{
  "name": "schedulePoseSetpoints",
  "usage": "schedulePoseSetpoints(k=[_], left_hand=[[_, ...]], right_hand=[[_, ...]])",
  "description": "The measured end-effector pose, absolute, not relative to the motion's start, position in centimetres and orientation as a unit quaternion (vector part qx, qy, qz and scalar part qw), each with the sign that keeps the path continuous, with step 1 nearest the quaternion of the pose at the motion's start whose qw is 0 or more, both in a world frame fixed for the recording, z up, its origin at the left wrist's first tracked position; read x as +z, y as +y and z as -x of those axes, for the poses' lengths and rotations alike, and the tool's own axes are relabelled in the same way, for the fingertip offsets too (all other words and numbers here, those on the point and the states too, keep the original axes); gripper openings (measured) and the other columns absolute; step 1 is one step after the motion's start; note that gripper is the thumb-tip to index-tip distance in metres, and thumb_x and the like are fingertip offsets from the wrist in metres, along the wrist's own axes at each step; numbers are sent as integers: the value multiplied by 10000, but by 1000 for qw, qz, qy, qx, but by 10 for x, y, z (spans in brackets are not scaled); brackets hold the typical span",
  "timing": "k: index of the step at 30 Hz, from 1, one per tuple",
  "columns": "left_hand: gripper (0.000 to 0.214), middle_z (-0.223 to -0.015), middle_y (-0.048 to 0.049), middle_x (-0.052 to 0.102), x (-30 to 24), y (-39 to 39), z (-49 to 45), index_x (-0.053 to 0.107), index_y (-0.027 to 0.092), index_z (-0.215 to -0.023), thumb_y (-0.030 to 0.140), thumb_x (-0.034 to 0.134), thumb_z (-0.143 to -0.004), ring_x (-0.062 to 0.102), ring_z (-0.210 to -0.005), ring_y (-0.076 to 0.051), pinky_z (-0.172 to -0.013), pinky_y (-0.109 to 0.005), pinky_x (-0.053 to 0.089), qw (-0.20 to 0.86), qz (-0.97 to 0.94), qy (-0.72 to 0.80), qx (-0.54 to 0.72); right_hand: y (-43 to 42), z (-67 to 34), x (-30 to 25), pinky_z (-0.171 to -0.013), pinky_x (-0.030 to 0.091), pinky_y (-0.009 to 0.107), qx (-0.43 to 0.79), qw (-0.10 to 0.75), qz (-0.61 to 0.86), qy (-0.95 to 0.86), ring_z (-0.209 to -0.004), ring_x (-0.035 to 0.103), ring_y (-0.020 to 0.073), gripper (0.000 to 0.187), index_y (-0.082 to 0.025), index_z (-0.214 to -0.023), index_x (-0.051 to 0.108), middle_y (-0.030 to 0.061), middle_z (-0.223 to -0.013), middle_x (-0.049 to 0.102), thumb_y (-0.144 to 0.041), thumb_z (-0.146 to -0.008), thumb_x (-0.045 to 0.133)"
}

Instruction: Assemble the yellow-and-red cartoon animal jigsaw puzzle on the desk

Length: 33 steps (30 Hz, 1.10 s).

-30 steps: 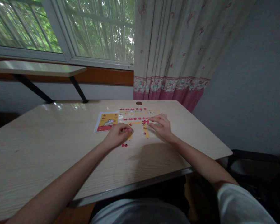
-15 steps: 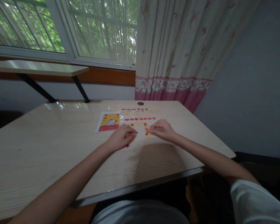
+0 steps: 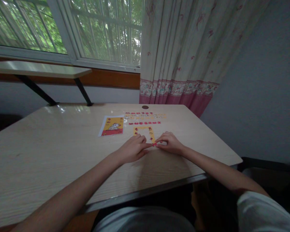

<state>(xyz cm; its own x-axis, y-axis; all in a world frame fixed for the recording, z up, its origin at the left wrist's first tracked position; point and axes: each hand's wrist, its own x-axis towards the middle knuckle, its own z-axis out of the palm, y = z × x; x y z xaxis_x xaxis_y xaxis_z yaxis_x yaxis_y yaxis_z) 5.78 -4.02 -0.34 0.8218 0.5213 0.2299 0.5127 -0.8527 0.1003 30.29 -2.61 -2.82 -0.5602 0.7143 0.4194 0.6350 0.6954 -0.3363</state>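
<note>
A partly built yellow puzzle frame (image 3: 144, 132) with red marks lies on the wooden table (image 3: 50, 151). My right hand (image 3: 169, 143) pinches a small red puzzle piece (image 3: 154, 144) at the frame's lower right corner. My left hand (image 3: 133, 149) rests beside it, fingers stretched toward the same corner and touching the frame's lower edge. Rows of loose red and yellow pieces (image 3: 145, 119) lie just beyond the frame. A picture card (image 3: 111, 125), yellow with a white animal, sits to the left.
A round brown cap (image 3: 145, 107) sits near the table's far edge. Behind are a window (image 3: 87, 29), a wall shelf (image 3: 38, 69) on black brackets and a flowered curtain (image 3: 183, 48). A grey wall stands at the right.
Both hands came nearer to me and met at the frame's lower right corner. The yellow frame, earlier partly covered by my hands, now shows as a rectangle.
</note>
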Motion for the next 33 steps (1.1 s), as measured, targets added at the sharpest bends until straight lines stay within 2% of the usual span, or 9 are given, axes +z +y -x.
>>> schedulePoseSetpoints(k=[9, 19, 33], left_hand=[[337, -908, -76, 541, -4, -40, -60, 573, 248, -1213, 325, 459, -906, 482, -864, -215, -768, -349, 389, 8, -953, 279, 117], [325, -900, -79, 544, -1, -42, -62, 588, 231, -1189, 311, 454, -904, 480, -866, -217, -781, -353, 386, 14, -953, 279, 117], [308, -921, -79, 553, -4, -41, -66, 601, 228, -1160, 286, 472, -888, 475, -852, -216, -770, -355, 386, 10, -954, 277, 117]], right_hand=[[-27, -303, -29, -747, 370, 300, 69, 274, 379, -881, -769, 560, 156, 195, -216, -932, 689, 20, -761, 654, -321, -768, 684], [-32, -301, -26, -733, 328, 310, 19, 264, 348, -899, -764, 546, 156, 130, -229, -869, 705, 20, -751, 667, -310, -838, 608], [-34, -303, -18, -696, 311, 307, -48, 202, 288, -935, -769, 505, 166, 193, -207, -888, 684, 38, -761, 643, -298, -894, 513]])
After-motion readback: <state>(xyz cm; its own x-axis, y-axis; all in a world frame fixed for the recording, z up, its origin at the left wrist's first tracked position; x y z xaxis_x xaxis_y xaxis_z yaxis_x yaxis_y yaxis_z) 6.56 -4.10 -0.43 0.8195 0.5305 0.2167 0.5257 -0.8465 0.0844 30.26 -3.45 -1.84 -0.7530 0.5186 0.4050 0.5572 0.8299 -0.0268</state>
